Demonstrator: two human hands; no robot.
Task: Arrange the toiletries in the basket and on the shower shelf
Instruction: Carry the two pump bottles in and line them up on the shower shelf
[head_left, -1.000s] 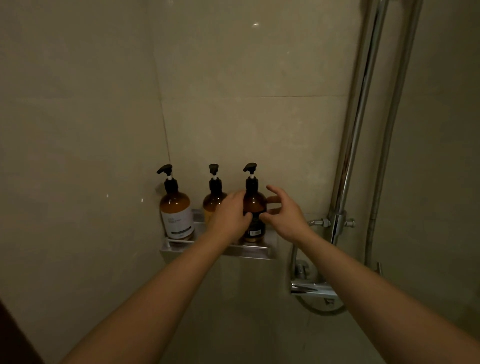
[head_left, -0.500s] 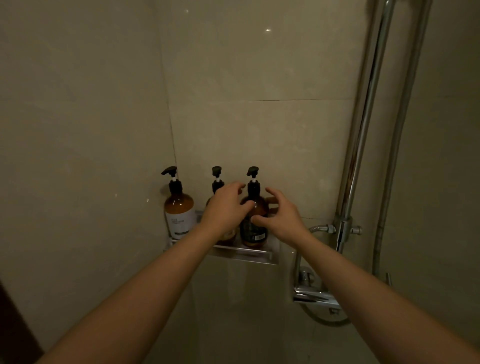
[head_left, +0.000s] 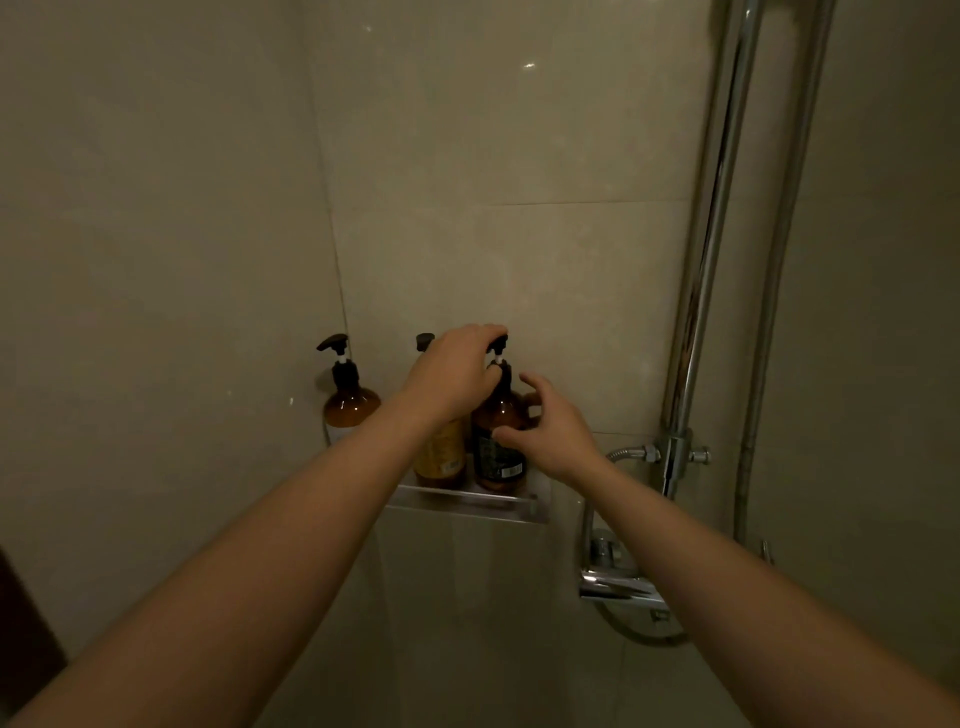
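While both hands (head_left: 457, 374) grip it, bottle (head_left: 498, 441) label stays unreadable.

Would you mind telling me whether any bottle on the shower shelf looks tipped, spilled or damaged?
Nothing stands out: all three pump bottles stand upright on the shower shelf, with no visible spill.

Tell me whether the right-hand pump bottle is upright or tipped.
Upright: the right pump bottle stands on the shelf, pump on top.
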